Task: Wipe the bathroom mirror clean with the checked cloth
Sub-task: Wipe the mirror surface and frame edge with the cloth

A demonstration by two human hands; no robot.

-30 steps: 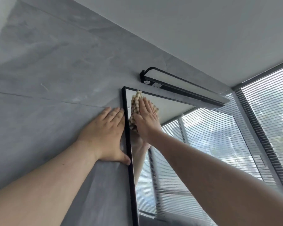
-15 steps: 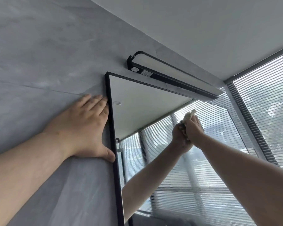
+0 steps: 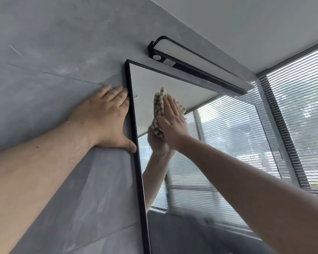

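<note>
Since half a second ago the right hand (image 3: 173, 123) has swept back left across the mirror (image 3: 228, 153), from its middle to a spot near the left edge, and its fingers have gone from bunched to straight. Both bare forearms reach up and forward from the lower corners of the view. The left hand (image 3: 103, 118) lies flat on the grey wall (image 3: 44, 61), fingers (image 3: 116, 96) straight and close together, thumb tip and forefinger touching the black frame (image 3: 139, 180); it holds nothing. Just right of the frame, the right hand presses the checked cloth (image 3: 158, 109) flat against the upper left part of the glass, fingers (image 3: 170, 105) straight and together on top of it. The cloth's edge shows past the fingertips and along the left side of the palm. The glass reflects the hand, arm and slatted blinds. A long black lamp (image 3: 200, 68) is fixed to the wall just above the mirror's top edge. Beyond, at the right, real blinds (image 3: 297, 116) cover a window under the white ceiling (image 3: 246, 19).
</note>
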